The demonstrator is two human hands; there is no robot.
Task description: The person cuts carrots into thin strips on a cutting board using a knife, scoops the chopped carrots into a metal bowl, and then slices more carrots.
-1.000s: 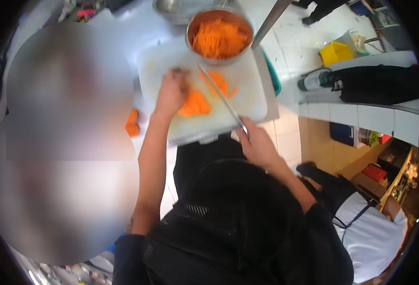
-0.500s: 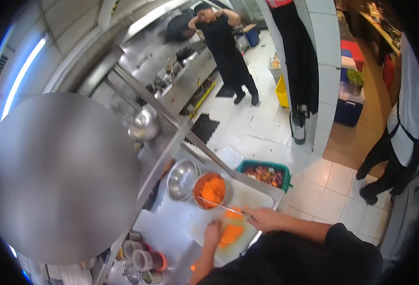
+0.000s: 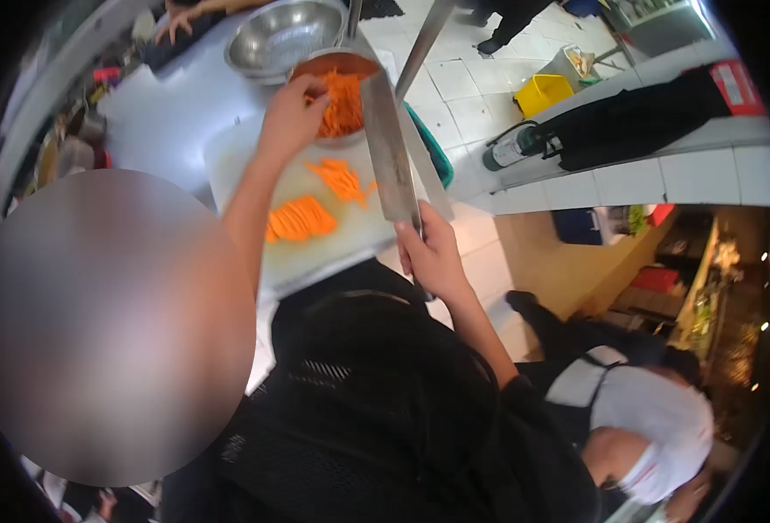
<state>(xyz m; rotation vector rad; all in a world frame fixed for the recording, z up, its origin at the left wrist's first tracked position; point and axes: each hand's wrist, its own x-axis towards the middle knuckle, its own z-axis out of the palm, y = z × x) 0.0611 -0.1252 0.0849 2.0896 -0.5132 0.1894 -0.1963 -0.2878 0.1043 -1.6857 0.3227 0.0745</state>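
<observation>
My right hand (image 3: 433,253) is wrapped round the handle of a wide-bladed cleaver (image 3: 388,152), its blade tilted up beside the bowl. My left hand (image 3: 296,112) is at the near left rim of a metal bowl (image 3: 322,64) heaped with orange shreds (image 3: 343,105). Its fingers are bent over the rim; whether they hold anything is hidden. On the white cutting board (image 3: 228,166) lie a fanned row of orange slices (image 3: 301,219) and, nearer the bowl, a small pile of orange strips (image 3: 340,179).
An empty steel bowl (image 3: 282,39) stands behind the shreds. A metal post (image 3: 422,48) rises past the board's far right corner, near a green bin (image 3: 430,148). Another person's hand (image 3: 174,24) shows at the top left; a person in white (image 3: 647,401) is at the lower right.
My left hand has moved from the board up to the bowl of shreds. The cleaver now has its broad side showing, beside the bowl. The head view has swung back down.
</observation>
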